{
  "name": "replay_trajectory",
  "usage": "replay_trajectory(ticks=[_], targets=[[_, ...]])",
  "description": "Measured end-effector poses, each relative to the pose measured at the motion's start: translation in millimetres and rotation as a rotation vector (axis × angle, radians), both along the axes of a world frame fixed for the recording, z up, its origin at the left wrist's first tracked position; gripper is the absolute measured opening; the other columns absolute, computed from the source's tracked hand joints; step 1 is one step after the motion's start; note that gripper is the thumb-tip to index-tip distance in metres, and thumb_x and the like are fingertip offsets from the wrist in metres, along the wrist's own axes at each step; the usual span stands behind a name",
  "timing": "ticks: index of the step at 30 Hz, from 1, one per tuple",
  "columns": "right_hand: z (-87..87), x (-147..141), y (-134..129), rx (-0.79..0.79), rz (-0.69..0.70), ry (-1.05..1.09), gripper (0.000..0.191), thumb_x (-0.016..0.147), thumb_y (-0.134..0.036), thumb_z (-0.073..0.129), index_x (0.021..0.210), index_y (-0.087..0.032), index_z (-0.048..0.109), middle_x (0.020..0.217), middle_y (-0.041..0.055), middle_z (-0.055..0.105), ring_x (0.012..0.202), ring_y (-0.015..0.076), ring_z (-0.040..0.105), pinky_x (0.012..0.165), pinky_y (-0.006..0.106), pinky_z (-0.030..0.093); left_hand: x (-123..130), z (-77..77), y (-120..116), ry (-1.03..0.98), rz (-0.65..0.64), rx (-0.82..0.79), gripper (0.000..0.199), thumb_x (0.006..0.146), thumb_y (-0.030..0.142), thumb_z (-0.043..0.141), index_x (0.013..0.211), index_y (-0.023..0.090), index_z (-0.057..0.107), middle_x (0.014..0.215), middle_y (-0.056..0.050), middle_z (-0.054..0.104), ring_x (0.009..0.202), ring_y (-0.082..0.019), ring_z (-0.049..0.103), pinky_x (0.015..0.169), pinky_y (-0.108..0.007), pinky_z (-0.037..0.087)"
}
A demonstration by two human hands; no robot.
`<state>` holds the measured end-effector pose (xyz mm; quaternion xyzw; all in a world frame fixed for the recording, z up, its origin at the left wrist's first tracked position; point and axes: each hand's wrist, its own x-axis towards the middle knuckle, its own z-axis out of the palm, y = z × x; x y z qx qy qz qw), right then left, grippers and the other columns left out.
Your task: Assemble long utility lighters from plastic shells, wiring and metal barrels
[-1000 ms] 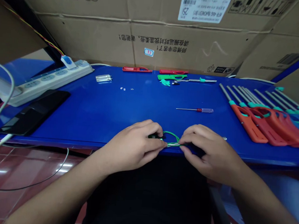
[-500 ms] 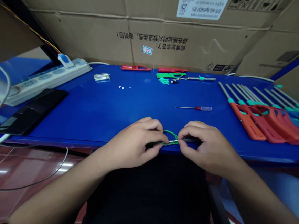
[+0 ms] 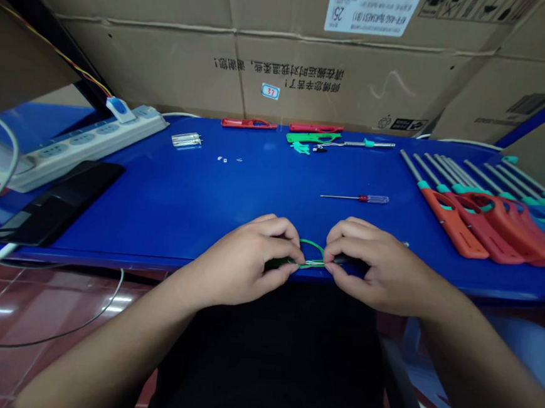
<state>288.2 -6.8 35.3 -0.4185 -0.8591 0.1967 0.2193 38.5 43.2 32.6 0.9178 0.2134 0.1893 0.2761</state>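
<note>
At the table's front edge, my left hand (image 3: 261, 256) is closed round one end of a green lighter shell half (image 3: 315, 244) with a looped opening. My right hand (image 3: 372, 259) pinches at the shell's other end, thumb against fingertips. Thin white wires (image 3: 314, 262) run along the shell between the two hands. A dark rod goes under my right palm, and a metal tip (image 3: 405, 244) shows beyond those fingers. My palms hide most of the shell and rod. Behind my hands lies a screwdriver (image 3: 355, 198) with a clear purple-red handle.
Several finished-looking stick lighters (image 3: 469, 226) lie at the right. Along the back are red shell halves (image 3: 249, 124), a green shell (image 3: 313, 137), a metal lighter tube (image 3: 371, 144) and small teal parts (image 3: 300, 147). A power strip (image 3: 83, 145) and black phone (image 3: 60, 200) occupy the left.
My right fingers have shifted slightly and sit against the green shell's end. The wires lie lower, along the shell. A metal tip has come into sight beyond my right hand.
</note>
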Motion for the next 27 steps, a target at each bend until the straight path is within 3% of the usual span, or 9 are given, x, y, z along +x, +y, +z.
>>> replay_trajectory(ticks=[9, 27], targets=[[7.2, -5.3, -5.1, -0.052, -0.11, -0.087, 0.006, 0.093, -0.022, 0.057, 0.091, -0.024, 0.063, 0.095, 0.0008, 0.063, 0.092, 0.0184, 0.056, 0.091, 0.041, 0.039, 4.6, 5.6, -0.3, 0.07, 0.042, -0.082, 0.018, 0.092, 0.017, 0.059, 0.105, 0.022, 0.071, 0.108, -0.002, 0.062, 0.103, -0.016, 0.057, 0.095, -0.033, 0.044], [7.2, -5.4, -3.9, -0.057, -0.086, -0.097, 0.008, 0.094, -0.022, 0.056, 0.093, -0.025, 0.063, 0.096, 0.0015, 0.064, 0.094, 0.0193, 0.057, 0.094, 0.043, 0.038, 9.1, 10.6, -4.6, 0.103, 0.065, -0.103, 0.025, 0.088, 0.008, 0.057, 0.106, 0.022, 0.067, 0.108, -0.002, 0.061, 0.103, -0.019, 0.053, 0.094, -0.038, 0.045]])
